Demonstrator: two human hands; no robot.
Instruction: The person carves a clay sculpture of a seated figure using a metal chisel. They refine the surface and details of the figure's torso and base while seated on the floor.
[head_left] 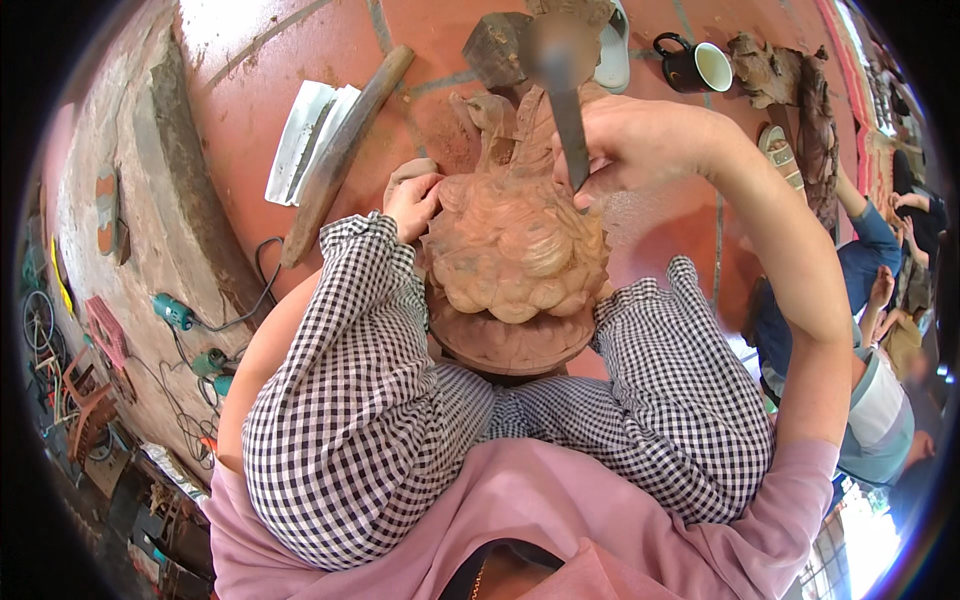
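A reddish-brown wood carving [520, 240], covered in rounded, curling relief, stands between my knees on a round wooden base [515, 345]. At its left side my left hand [412, 208] grips the edge with bent fingers. My right hand [625, 150] is over the carving's upper right, closed round a dark, flat, blade-like tool [570, 135]. The tool's narrow end points down at the wood by my fingertips. Its upper end is blurred, so I cannot tell its exact kind.
A wooden stick [345, 150] lies beside folded white paper [305, 140] on the tiled floor. A black mug [692, 65] and gnarled wood pieces [790, 75] are at the far right. Green power tools [173, 311] with cords lie on the large wooden slab [150, 190]. Other people sit at right.
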